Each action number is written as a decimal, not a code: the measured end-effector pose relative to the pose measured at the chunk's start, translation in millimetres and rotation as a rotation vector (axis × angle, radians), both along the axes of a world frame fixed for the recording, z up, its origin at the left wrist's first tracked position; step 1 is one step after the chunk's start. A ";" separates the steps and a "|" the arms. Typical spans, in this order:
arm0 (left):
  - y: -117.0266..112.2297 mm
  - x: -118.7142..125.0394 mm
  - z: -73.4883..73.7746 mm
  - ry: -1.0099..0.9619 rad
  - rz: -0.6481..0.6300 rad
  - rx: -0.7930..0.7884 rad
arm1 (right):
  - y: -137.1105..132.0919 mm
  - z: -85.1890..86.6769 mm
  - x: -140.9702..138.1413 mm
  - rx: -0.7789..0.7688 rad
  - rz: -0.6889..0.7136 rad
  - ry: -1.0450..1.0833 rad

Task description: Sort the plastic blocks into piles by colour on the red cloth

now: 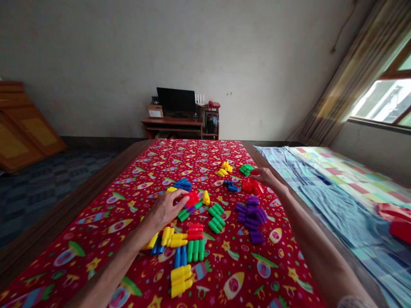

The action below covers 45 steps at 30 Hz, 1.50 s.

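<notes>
Colourful plastic building blocks lie scattered on a red patterned tablecloth [135, 179]. My left hand [167, 208] rests at mid-table, its fingers closed on a small joined piece of red, green and purple blocks [192, 201]. My right hand [265, 176] reaches farther out, with fingers curled over a red block [251, 185] lying on the cloth. A pile of purple blocks [252, 214] sits below that hand. Green blocks [246, 169], yellow blocks [224, 168] and blue blocks [183, 184] lie around the two hands.
Nearer me lie more yellow blocks [180, 279], green ones [195, 250] and blue ones [180, 256]. A bed with a checked sheet [337, 188] runs along the right side. A desk with a monitor [176, 102] stands at the far wall, a wooden cabinet [22, 124] at left.
</notes>
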<state>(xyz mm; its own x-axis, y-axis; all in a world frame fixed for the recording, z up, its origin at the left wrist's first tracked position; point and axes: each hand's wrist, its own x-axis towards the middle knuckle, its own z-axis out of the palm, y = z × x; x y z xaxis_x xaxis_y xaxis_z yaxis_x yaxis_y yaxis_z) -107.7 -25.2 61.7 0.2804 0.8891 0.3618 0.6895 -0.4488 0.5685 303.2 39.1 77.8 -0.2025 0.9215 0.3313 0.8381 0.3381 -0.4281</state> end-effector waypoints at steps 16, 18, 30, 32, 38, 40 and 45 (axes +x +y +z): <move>-5.8 9.6 -0.8 -0.122 -0.076 -0.083 | -40.9 33.8 -62.1 0.072 0.095 0.044; -11.5 15.9 2.9 -0.217 -0.106 -0.161 | -62.6 40.8 -97.8 0.012 0.358 0.081; -31.1 27.0 23.5 -0.235 -0.216 -0.055 | -76.7 26.4 -69.4 0.274 -0.079 -0.029; -22.8 22.4 19.4 -0.170 -0.190 0.052 | -66.0 17.3 -38.7 0.191 -0.344 -0.137; 0.4 -0.3 12.3 -0.020 -0.109 0.236 | -60.0 -4.0 -15.1 -0.164 -0.519 -0.359; 5.9 -12.3 13.4 0.019 -0.081 0.254 | -61.6 -4.3 -16.9 -0.174 -0.514 -0.368; 25.1 -45.7 2.2 0.083 0.041 0.263 | -64.1 13.2 -21.4 -0.079 -0.540 -0.333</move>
<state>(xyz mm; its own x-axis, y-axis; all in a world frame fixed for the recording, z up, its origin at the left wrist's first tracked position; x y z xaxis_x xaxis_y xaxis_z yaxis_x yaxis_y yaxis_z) -153.3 -0.2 64.0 0.2847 0.7788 0.5589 0.7492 -0.5445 0.3771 281.8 -24.9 91.0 0.2171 0.9415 0.2576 0.9740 -0.1914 -0.1213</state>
